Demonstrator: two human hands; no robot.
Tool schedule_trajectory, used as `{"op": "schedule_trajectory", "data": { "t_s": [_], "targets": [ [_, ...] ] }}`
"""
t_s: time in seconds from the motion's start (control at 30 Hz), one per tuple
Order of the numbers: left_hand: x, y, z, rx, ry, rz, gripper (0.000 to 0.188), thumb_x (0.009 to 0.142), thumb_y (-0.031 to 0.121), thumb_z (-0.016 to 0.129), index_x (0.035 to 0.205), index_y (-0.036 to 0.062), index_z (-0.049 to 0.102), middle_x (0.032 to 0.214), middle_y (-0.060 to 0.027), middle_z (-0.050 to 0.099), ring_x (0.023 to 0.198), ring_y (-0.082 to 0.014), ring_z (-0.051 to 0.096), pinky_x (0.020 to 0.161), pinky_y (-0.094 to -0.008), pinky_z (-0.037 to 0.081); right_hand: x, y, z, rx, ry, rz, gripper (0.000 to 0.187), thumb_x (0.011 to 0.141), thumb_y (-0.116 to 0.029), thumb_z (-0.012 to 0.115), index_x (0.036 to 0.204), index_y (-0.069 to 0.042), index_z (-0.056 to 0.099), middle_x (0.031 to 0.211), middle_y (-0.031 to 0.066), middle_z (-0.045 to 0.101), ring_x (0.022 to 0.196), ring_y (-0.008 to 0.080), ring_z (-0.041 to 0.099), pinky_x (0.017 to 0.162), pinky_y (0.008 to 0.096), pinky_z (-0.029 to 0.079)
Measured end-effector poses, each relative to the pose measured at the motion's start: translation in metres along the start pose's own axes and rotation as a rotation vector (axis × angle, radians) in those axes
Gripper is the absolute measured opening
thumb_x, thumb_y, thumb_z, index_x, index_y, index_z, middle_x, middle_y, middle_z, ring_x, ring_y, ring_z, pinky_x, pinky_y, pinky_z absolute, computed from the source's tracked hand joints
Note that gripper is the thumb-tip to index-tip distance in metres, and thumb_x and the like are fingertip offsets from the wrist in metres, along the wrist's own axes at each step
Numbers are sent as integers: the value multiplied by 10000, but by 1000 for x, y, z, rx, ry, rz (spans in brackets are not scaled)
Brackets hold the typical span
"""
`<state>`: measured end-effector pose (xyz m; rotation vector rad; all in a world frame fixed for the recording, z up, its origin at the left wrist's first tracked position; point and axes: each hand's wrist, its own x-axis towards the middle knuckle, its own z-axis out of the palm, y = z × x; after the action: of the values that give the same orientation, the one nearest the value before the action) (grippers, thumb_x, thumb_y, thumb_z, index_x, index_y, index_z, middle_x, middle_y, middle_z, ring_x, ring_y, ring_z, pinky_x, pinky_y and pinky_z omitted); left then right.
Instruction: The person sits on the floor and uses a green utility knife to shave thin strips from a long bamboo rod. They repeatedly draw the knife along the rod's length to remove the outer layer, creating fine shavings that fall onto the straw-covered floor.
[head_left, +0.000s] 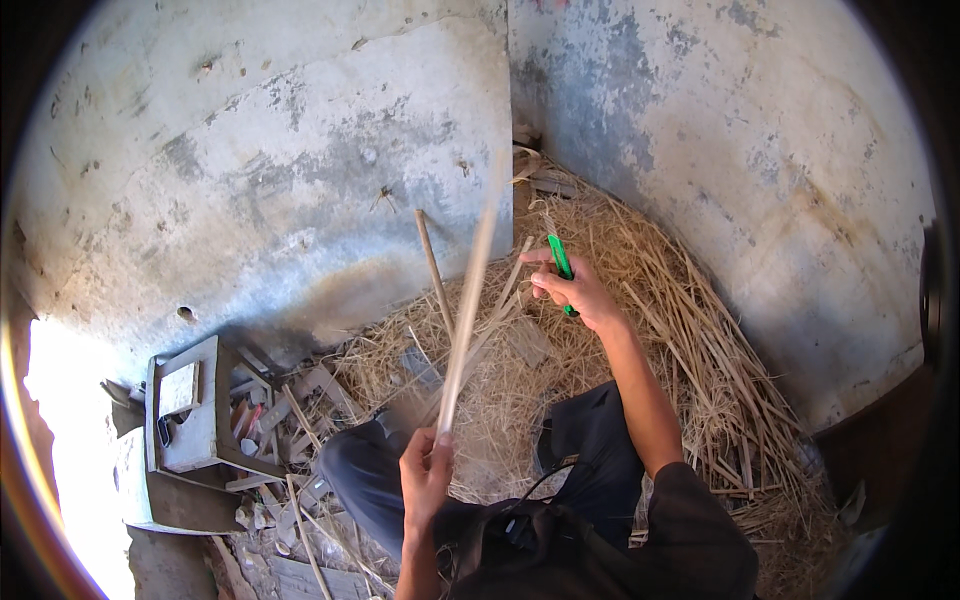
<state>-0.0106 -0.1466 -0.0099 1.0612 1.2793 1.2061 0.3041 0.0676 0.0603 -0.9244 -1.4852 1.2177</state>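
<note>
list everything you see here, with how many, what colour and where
pale strip: one, tan, upright at centre, blurred
knife: one, green, right of the strip
stick: one, brown, tilted, left of the strip
straw: too many to count, tan, heaped over the floor, mostly right
walls: two, patchy grey-white, meeting at the corner
box: one, grey, lower left
scraps: many, mixed colours, around the box
trousers: one pair, dark, lower centre
sleeve: one, black, lower right
left hand: one, bare, around the strip's lower end
right hand: one, bare, holding the knife
</note>
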Motion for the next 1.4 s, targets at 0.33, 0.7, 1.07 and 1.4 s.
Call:
{"op": "schedule_trajectory", "data": {
  "t_s": [0.33,0.7,1.07,1.4],
  "targets": [
    [-1,29,-6,-98,33,14,165,1107,172,619,1052,17,629,750,26,566,560,-27,441,491,-217,318,7,32,8,-767,412,-300,440,1018,-317,706,1341,-19,685,1116,120,760,964,175,730,792,396,565],
    [8,64,10,-235,-85,-1,206,1126,194,507,1094,21,614,696,76,390,573,-22,336,499,-228,256,-34,-2,112,-607,-75,-820,317,1000,-390,714,1132,-103,741,852,20,705,607,170,676,536,332,530],
    [8,70,22,64,40,133,261,1136,185,455,991,19,594,743,40,463,668,-65,389,575,-289,320,-41,-5,112,-711,-101,-857,282,953,-389,764,1036,-120,775,836,2,742,614,187,700,548,331,555],
    [11,71,25,262,112,283,316,1157,205,425,937,3,528,662,-52,419,615,-128,364,558,-372,327,-47,-10,119,-800,-68,-857,271,939,-404,785,1032,-149,790,822,-33,741,613,157,703,543,309,551]
  ]
}}
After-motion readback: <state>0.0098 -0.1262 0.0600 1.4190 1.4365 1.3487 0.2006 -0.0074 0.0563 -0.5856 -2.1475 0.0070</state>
